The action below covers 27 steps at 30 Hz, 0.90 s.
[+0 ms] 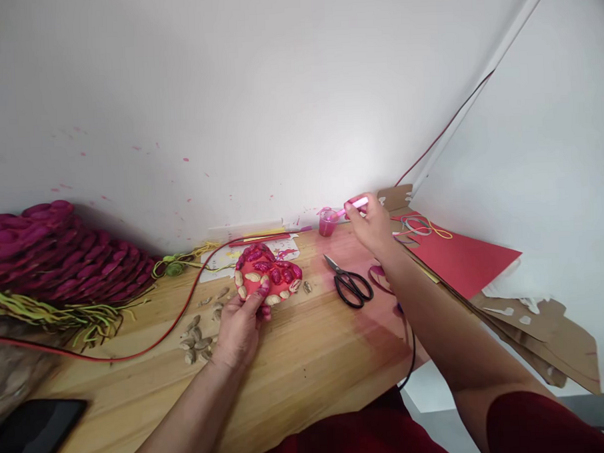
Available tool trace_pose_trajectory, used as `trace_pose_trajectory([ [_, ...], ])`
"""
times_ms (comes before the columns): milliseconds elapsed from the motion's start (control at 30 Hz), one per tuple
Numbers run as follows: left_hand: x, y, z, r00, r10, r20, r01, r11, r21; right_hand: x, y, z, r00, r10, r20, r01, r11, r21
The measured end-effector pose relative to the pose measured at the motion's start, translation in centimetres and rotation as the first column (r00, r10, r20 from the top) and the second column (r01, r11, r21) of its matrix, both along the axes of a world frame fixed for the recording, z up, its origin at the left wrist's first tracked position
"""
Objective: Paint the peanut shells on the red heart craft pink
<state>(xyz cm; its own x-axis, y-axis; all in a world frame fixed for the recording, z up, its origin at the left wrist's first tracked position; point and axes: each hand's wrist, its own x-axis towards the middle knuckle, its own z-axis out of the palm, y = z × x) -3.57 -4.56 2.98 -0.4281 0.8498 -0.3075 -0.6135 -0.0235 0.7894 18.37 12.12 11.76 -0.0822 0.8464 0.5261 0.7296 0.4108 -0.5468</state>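
My left hand [240, 328] grips the lower edge of a red heart-shaped card [264, 281], thumb on top. Peanuts in their shells line the card; those on its upper part are coated in magenta paint, while the ones along the left and bottom are bare. My right hand [371, 225] is closed round a paintbrush [354, 207] with a pale pink handle. Its tip is down in a small clear cup [326, 222] of magenta paint by the wall. Fingertips of both hands are stained pink. Several loose peanuts [197, 338] lie left of my left hand.
Black-handled scissors [352, 284] lie right of the heart. A stack of magenta pieces [58, 257] with green yarn [85, 309] stands at left. A red cable [161, 336] crosses the table. Red paper [463, 259] and cut cardboard [552, 336] are at right; a black tablet-like device [38, 435] sits front left.
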Motion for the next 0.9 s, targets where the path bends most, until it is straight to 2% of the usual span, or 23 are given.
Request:
trace_pose_trajectory([
  [33, 0.0, 0.0, 0.0, 1.000, -0.008, 0.004, 0.008, 1.000, 0.003, -0.1, 1.6, 0.4, 0.985, -0.093, 0.145, 0.103, 0.993, -0.065],
  [167, 0.0, 0.0, 0.2, 1.000, -0.020, 0.010, 0.020, 1.000, -0.006, -1.0, 6.4, 0.3, 0.935, -0.154, 0.320, 0.216, 0.962, -0.168],
  [367, -0.2, 0.1, 0.0, 0.999, -0.017, -0.039, 0.016, 1.000, -0.018, -2.7, 8.4, -1.1, 0.852, -0.106, 0.513, 0.262, 0.934, -0.243],
  [667, -0.4, 0.2, -0.9, 0.991, -0.007, -0.132, 0.009, 1.000, 0.016, -3.3, 8.4, -1.1, 0.813, -0.086, 0.575, 0.262, 0.937, -0.230],
  [900, -0.4, 0.3, -0.7, 0.989, 0.013, -0.146, -0.007, 0.999, 0.037, -2.8, 8.2, -1.5, 0.854, -0.081, 0.513, 0.218, 0.953, -0.212],
])
